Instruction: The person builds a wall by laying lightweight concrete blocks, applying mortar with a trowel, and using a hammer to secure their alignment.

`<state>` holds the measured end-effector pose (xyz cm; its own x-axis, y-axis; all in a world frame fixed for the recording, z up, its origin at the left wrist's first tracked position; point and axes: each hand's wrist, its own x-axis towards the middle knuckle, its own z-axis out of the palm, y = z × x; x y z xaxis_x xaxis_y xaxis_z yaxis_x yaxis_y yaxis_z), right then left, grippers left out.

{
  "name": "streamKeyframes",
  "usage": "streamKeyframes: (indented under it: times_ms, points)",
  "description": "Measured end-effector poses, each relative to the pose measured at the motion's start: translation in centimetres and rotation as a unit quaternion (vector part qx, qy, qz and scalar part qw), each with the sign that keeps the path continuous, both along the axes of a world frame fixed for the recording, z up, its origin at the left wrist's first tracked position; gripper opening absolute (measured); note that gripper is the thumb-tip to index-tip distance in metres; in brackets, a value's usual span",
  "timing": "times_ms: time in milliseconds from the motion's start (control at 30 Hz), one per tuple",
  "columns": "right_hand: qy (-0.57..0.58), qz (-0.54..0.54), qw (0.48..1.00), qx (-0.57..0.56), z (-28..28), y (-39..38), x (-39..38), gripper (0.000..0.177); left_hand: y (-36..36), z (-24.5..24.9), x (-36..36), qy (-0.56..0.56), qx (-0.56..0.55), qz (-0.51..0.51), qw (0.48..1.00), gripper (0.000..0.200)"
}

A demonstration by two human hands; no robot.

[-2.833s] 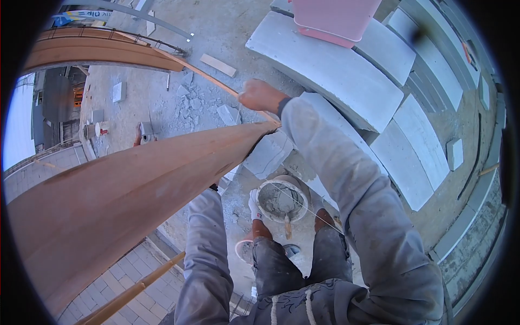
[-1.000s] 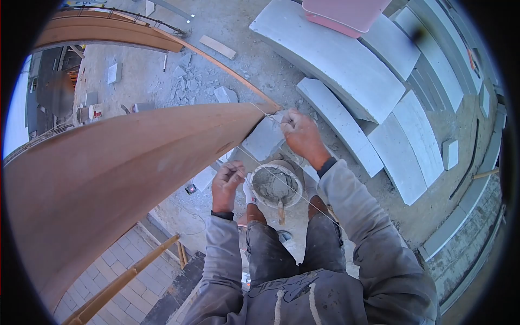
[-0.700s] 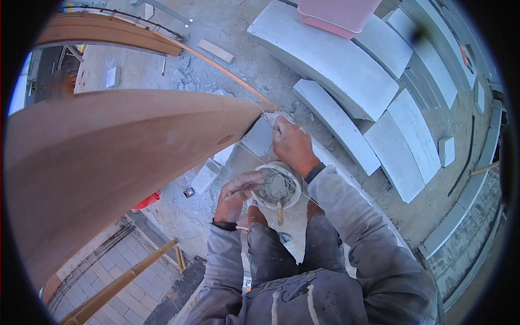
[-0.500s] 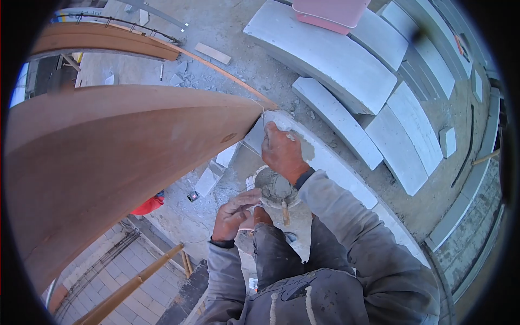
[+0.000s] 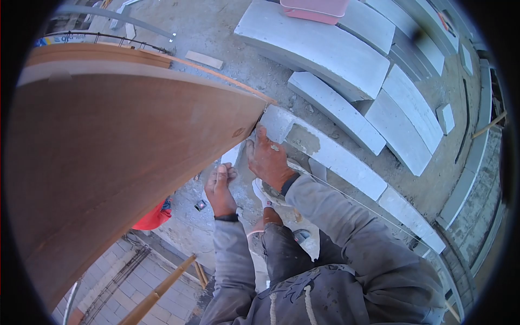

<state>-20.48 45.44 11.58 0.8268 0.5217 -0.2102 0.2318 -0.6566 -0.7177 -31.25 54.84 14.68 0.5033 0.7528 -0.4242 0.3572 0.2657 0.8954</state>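
My right hand (image 5: pixel 269 162) is at the near end of a pale curved block row (image 5: pixel 346 172), next to the edge of a large brown curved panel (image 5: pixel 141 141). Its index finger points up towards the joint; the other fingers are folded and what they hold is hidden. My left hand (image 5: pixel 220 190) is lower, under the panel's edge, with fingers curled together; I cannot make out anything in them. Grey mortar (image 5: pixel 303 139) lies on the block top. A thin white string (image 5: pixel 357 202) runs alongside the row. My right forearm mostly covers the mortar bucket (image 5: pixel 275 195).
Several pale curved blocks (image 5: pixel 319 46) lie stacked to the right, with a pink tub (image 5: pixel 317 10) on top. A bamboo pole (image 5: pixel 157 292) crosses at lower left. Something red (image 5: pixel 153 218) shows beneath the panel. A small dark device (image 5: pixel 200 205) lies on the floor.
My right hand has moved down off the mortar patch to the block's inner side. My left hand has risen towards the panel's edge and its fingers have curled. The view has shifted.
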Motion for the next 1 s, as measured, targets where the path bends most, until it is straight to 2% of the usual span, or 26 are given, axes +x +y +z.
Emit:
streamKeyframes:
  times_ms: [133,167,200,267,400,467,533,600,633,667,700,733,767,833,867,900,967,1000]
  points:
    - [0.035,0.001,0.999,0.011,1.4,-0.6,2.4,0.037,5.4,-6.1,0.4,-0.016,0.008,0.058,0.998,0.026]
    - [0.062,0.004,0.998,0.018,1.8,-1.3,3.4,0.037,6.8,-8.1,0.6,-0.023,0.061,0.082,0.994,0.024]
    - [0.06,0.002,0.998,0.016,2.0,-1.9,4.7,0.037,7.3,-8.9,1.6,-0.031,0.113,0.106,0.987,0.023]
    - [0.071,-0.042,0.996,0.014,2.0,-2.9,7.5,0.028,7.7,-9.6,3.0,-0.033,0.112,0.096,0.989,0.023]
    - [0.05,-0.066,0.996,0.043,0.8,-3.0,13.3,0.025,9.9,-7.8,6.8,-0.028,0.114,-0.037,0.992,0.023]
    - [0.055,0.002,0.995,0.078,0.5,-0.8,16.0,0.026,11.0,-6.5,9.2,-0.011,0.106,-0.139,0.985,0.023]
    - [-0.078,0.053,0.976,0.195,-0.2,2.3,17.2,0.033,11.7,-5.5,12.0,0.014,0.09,-0.249,0.964,0.023]
    - [-0.049,0.169,0.964,0.199,1.6,4.5,18.5,0.037,11.9,-5.2,14.6,0.048,0.081,-0.343,0.935,0.023]
    - [-0.044,0.169,0.964,0.201,2.0,5.2,18.7,0.037,11.9,-5.2,15.4,0.067,0.078,-0.374,0.922,0.023]
    - [-0.126,0.203,0.962,0.133,2.4,5.7,18.9,0.038,11.9,-5.3,16.2,0.089,0.076,-0.396,0.911,0.023]
    - [-0.157,0.254,0.95,0.093,2.2,5.6,19.7,0.035,11.8,-5.7,16.8,0.108,0.077,-0.424,0.896,0.023]
    - [-0.19,0.303,0.932,0.057,2.1,5.4,20.6,0.033,11.8,-6.0,17.3,0.12,0.074,-0.435,0.889,0.023]
    - [-0.19,0.303,0.932,0.057,2.0,5.1,21.3,0.033,11.6,-6.1,17.5,0.126,0.066,-0.437,0.888,0.023]
    - [-0.08,0.349,0.934,0.025,1.8,4.3,22.3,0.023,11.2,-6.1,17.6,0.119,0.034,-0.425,0.897,0.023]
    - [-0.115,0.285,0.938,0.159,0.9,2.9,22.0,0.019,10.9,-5.9,17.7,0.105,0.004,-0.409,0.906,0.023]
    - [-0.115,0.285,0.939,0.157,0.1,1.5,22.0,0.019,10.4,-5.8,17.6,0.081,-0.057,-0.376,0.921,0.023]
    - [-0.044,0.164,0.964,0.203,-0.1,-0.9,21.7,0.02,9.5,-3.4,18.2,0.095,-0.042,-0.385,0.917,0.024]
    - [-0.046,0.167,0.964,0.204,-0.5,-1.7,21.2,0.02,9.3,-2.4,18.4,0.11,-0.025,-0.394,0.912,0.025]
